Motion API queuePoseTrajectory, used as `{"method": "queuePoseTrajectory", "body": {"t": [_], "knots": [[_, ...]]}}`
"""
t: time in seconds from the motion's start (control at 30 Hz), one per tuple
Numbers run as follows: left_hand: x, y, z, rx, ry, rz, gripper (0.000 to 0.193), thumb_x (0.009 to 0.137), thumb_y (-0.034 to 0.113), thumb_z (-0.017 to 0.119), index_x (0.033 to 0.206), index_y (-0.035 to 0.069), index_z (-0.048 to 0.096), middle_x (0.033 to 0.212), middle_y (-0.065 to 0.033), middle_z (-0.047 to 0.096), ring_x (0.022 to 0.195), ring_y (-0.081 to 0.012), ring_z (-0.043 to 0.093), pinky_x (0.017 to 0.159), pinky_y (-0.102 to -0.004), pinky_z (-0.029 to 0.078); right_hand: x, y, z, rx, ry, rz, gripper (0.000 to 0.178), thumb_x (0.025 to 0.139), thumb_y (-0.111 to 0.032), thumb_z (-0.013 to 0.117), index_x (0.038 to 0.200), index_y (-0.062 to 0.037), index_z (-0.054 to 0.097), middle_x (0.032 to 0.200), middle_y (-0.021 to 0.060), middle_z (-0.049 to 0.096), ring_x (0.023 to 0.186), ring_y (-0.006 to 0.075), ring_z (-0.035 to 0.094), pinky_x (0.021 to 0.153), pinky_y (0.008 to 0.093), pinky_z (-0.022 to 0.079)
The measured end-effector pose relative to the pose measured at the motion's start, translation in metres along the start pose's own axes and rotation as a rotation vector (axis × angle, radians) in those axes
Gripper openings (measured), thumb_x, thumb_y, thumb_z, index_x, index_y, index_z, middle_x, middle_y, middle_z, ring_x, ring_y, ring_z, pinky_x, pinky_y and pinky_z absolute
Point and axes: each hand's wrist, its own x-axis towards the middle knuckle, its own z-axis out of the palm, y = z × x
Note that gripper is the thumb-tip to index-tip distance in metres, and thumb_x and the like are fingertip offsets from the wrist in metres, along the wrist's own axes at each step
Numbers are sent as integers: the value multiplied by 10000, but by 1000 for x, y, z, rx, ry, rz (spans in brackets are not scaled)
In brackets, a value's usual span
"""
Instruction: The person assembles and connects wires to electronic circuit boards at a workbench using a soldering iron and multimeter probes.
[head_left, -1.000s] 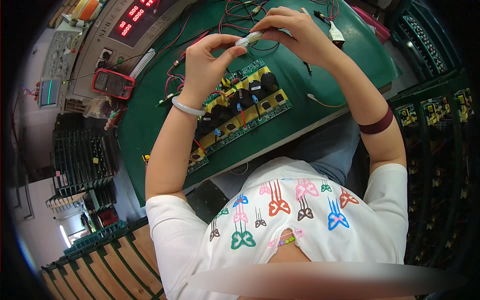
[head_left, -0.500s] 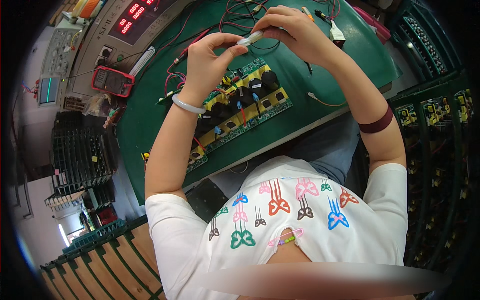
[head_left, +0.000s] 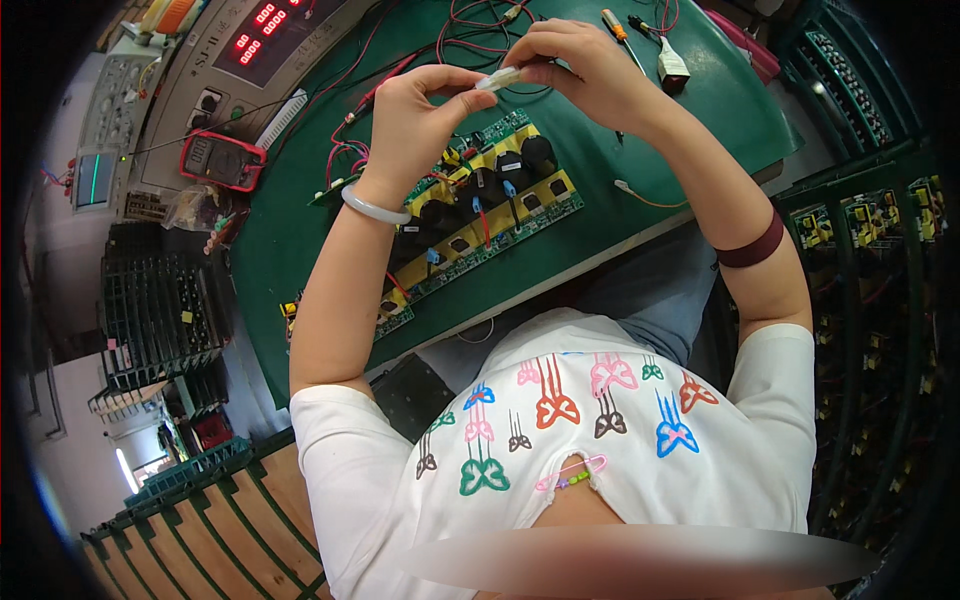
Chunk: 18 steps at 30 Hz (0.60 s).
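My left hand (head_left: pixel 425 118) and my right hand (head_left: pixel 580 65) are raised above the green bench mat (head_left: pixel 650 170), and together they pinch a small pale tube-shaped part (head_left: pixel 500 78) by its two ends. Below the hands lies a long green and yellow circuit board (head_left: pixel 470 215) with black round components and red and blue leads. A pale bangle sits on my left wrist and a dark red band on my right arm.
A red multimeter (head_left: pixel 222 160) lies at the mat's left, beside a grey instrument with red digit displays (head_left: pixel 270 35). Red wires (head_left: pixel 480 20), a screwdriver (head_left: pixel 615 28) and a white connector (head_left: pixel 670 65) lie at the back. Green racks of boards (head_left: pixel 880 260) stand right; dark trays (head_left: pixel 155 310) left.
Both hands stay at the same spot over the board with the pale part between them; the fingers have shifted only slightly.
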Motion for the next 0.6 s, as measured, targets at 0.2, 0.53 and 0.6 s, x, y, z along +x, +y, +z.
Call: {"method": "queuePoseTrajectory", "body": {"t": [0.2,0.53,0.6], "knots": [[4,-6,7,-36,57,38,185,775,45,783,944,-22,752,836,-84,750,772,-111,693,711,-238,527,2,-2,5,-17,47,29,108,846,-3,678,953,-20,673,870,90,639,846,265,617,708,356,501],[16,-21,8,173,54,-80,509,792,195,821,1231,6,648,1119,-115,692,1017,-177,663,906,-293,512,1,23,8,-522,194,-47,245,873,-194,714,1117,-182,707,1027,29,653,992,229,630,932,325,450],[11,-22,2,291,97,66,833,759,305,839,1436,8,457,1363,-179,545,1212,-307,553,1005,-385,463,-3,35,-18,-479,186,19,252,891,-187,699,1142,-167,693,1035,43,653,991,240,633,895,321,472]]}}
